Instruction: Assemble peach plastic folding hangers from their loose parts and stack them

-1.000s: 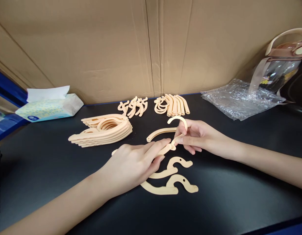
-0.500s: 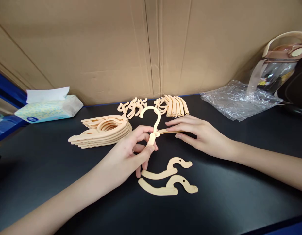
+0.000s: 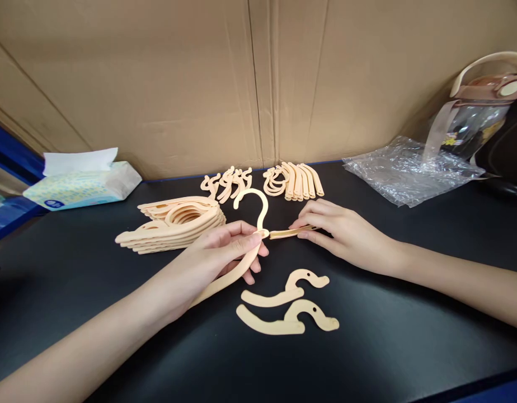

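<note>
My left hand [image 3: 227, 246] grips a pale beige plastic hanger [image 3: 262, 215] close to its centre joint. The hook rises above the fingers, and one curved arm slopes down behind the hand. With fingertips and thumb, my right hand [image 3: 342, 229] pinches a slim hanger arm piece [image 3: 281, 233], whose inner end meets or nearly meets that joint; whether they are joined I cannot tell. Nearer to me lie two flat curved arm pieces [image 3: 269, 326], with two short bent pieces [image 3: 308, 277] beside or touching their right ends.
A stack of folded hangers [image 3: 178, 238] lies at left. Towards the back sit a group of small hook pieces [image 3: 231, 183] and a row of arm pieces [image 3: 300, 182]. A tissue pack [image 3: 86, 182], a clear plastic bag [image 3: 403, 173] and a bottle [image 3: 472, 123] stand along the cardboard wall [image 3: 158, 84].
The hanger has turned in my left hand, so its curved arm now shows below. Its hook has shifted slightly left. My right fingers have closed from resting on the arm piece to pinching it.
</note>
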Demonstrator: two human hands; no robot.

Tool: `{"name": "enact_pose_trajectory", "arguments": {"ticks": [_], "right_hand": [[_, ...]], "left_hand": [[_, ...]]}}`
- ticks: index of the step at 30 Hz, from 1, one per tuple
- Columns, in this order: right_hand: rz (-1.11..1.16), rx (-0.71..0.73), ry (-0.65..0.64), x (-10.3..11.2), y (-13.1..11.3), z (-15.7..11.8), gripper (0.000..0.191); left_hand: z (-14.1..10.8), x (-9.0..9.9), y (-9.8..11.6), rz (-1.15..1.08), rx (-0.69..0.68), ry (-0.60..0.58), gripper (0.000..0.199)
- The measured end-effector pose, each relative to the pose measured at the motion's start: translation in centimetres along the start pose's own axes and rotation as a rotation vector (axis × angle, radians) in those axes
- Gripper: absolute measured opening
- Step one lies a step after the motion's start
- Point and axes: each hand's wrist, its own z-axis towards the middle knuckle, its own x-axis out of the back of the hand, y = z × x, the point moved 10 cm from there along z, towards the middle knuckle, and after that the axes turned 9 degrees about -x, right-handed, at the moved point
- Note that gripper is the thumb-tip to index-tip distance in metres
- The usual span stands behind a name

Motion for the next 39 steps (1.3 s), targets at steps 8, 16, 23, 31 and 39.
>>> {"name": "enact_pose_trajectory", "arguments": {"ticks": [8,16,23,31,39], "right_hand": [[0.031,0.033,0.024,0.5,-0.8,-0.1,0.019],[0.019,0.044,0.024,0.4,-1.0,-0.2,0.020],[0.023,0.047,0.013,0.3,-1.1,-0.1,0.021],[0.017,0.036,-0.008,0.2,-0.9,-0.2,0.022],[0.042,0.000,-0.042,-0.1,-0.8,-0.2,0.023]], "left_hand": [[0.0,0.7,-0.7,-0.007,0.037,0.042,0.021],[0.1,0.3,-0.2,-0.045,-0.010,0.012,0.017],[0.1,0.3,-0.3,-0.007,-0.020,0.000,0.018],[0.2,0.0,-0.1,-0.032,-0.011,0.003,0.015],[0.2,0.0,0.0,-0.078,-0.015,0.024,0.019]]}}
